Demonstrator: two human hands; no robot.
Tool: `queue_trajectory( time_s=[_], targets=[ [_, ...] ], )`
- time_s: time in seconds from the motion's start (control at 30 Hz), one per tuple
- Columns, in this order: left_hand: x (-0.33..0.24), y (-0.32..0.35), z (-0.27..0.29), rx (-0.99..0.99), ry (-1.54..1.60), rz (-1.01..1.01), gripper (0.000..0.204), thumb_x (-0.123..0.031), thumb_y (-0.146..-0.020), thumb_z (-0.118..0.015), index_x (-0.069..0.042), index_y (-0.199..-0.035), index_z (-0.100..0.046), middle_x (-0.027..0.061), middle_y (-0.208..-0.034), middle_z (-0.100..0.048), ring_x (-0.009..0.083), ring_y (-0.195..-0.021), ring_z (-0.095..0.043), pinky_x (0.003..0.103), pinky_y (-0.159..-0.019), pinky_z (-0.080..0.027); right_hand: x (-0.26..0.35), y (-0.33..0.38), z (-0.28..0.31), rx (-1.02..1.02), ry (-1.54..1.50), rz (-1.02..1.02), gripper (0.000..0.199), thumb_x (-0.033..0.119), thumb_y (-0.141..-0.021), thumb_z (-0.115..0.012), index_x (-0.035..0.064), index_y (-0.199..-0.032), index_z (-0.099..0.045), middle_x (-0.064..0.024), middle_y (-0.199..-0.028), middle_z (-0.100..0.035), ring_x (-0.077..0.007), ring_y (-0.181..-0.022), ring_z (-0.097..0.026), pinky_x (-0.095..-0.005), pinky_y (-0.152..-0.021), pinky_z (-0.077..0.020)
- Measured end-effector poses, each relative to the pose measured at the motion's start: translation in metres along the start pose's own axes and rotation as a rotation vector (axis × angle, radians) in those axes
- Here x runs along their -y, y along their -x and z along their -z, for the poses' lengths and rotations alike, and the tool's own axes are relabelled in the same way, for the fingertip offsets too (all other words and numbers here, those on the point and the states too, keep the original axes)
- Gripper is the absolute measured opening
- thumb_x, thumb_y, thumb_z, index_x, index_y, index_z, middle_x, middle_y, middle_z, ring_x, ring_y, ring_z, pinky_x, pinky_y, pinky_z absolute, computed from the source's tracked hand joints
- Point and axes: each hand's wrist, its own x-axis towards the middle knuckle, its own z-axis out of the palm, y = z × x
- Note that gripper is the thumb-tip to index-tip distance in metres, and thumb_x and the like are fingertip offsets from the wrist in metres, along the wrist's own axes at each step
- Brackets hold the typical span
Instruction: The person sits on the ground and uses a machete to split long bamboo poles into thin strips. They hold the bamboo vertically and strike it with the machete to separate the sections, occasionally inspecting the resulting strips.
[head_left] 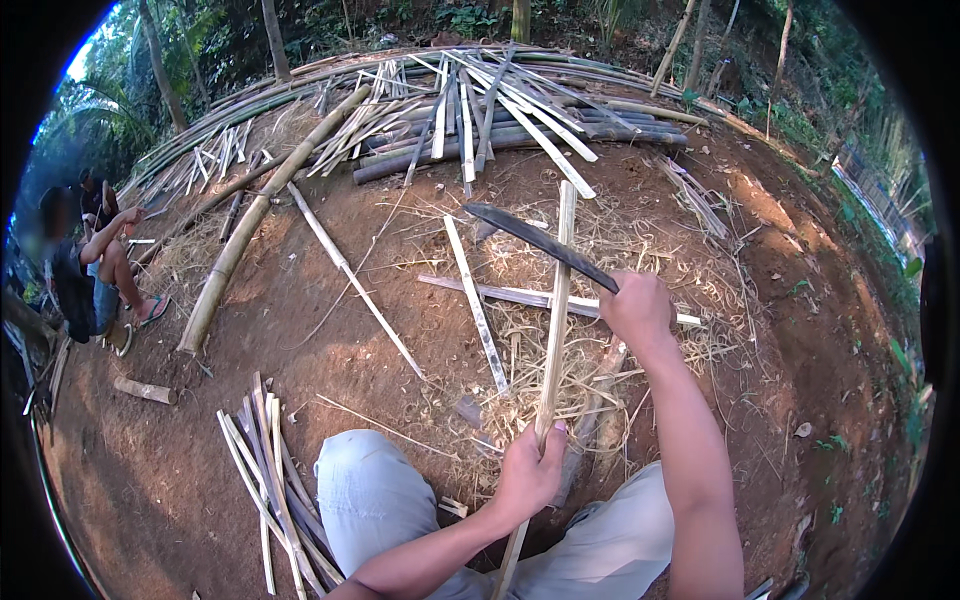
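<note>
My left hand [530,472] is closed round the lower part of a long bamboo strip [556,330], which slants up and away from between my knees. In my right hand [638,312] is the handle of a machete [535,238]; my fingers wrap round it. Its dark curved blade points to the far left and crosses the upper part of the strip. Whether the edge touches the bamboo I cannot tell. Beneath lie pale curled shavings [640,380] and a split bamboo piece [500,294] lying crosswise on the ground.
Split strips [275,490] are bundled beside my left knee. Thick bamboo poles [420,158] with more strips on top lie farther off, and a long pole [235,260] runs along the left. Two people [85,255] sit at the far left. Bare brown soil [800,340] slopes at right.
</note>
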Motion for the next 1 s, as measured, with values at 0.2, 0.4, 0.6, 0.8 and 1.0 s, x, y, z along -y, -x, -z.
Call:
queue_trajectory(
  time_s=[0.2,0.4,0.6,0.8,1.0],
  targets=[
    [0.003,-0.003,0.011,0.026,0.056,0.04,0.035,-0.026,-0.103,-0.052,-0.003,-0.077,-0.052,-0.0053,-0.057,-0.039,0.005,-0.054,-0.036,0.03,-0.047,-0.032,0.007,0.002,-0.008,0.049,0.03,0.28,0.018,0.018,-0.084,-0.063,0.0029,-0.078,-0.07,-0.0182,-0.067,-0.067,-0.0358,-0.064,-0.068,-0.0465,-0.066,-0.0554],
    [0.015,-0.013,0.011,0.077,0.163,0.054,0.035,-0.028,-0.103,-0.052,-0.003,-0.077,-0.054,-0.0056,-0.056,-0.039,0.0052,-0.054,-0.036,0.031,-0.046,-0.032,0.016,-0.042,0.019,0.039,0.17,0.241,0.015,0.014,-0.082,-0.062,0.0013,-0.08,-0.07,-0.0184,-0.069,-0.067,-0.0354,-0.067,-0.069,-0.0454,-0.068,-0.057],
    [0.016,-0.022,0.003,0.135,0.197,0.056,0.041,-0.032,-0.104,-0.05,-0.01,-0.068,-0.05,-0.007,-0.054,-0.044,0.0033,-0.046,-0.037,0.027,-0.04,-0.028,-0.009,-0.062,0.017,0.094,0.073,-0.017,0.015,0.011,-0.078,-0.06,-0.0007,-0.081,-0.07,-0.0227,-0.074,-0.068,-0.0385,-0.071,-0.069,-0.0475,-0.071,-0.0562],
    [0.012,-0.028,0.027,0.222,0.488,0.372,0.039,-0.035,-0.104,-0.048,-0.015,-0.072,-0.041,-0.0075,-0.054,-0.033,0.0047,-0.04,-0.028,0.025,-0.036,-0.021,0.018,-0.016,-0.003,0.096,0.171,0.169,0.014,0.012,-0.08,-0.06,0.002,-0.083,-0.071,-0.0208,-0.07,-0.067,-0.0375,-0.071,-0.07,-0.0474,-0.067,-0.0562],
    [0.027,-0.021,0.009,0.19,0.398,0.293,0.039,-0.035,-0.105,-0.045,-0.015,-0.074,-0.038,-0.007,-0.054,-0.031,0.0047,-0.041,-0.026,0.025,-0.036,-0.021,-0.005,-0.026,-0.014,0.108,0.197,0.101,0.015,0.013,-0.083,-0.059,0.0041,-0.081,-0.072,-0.0172,-0.071,-0.068,-0.0354,-0.073,-0.071,-0.0447,-0.07,-0.0575]
  ],
)
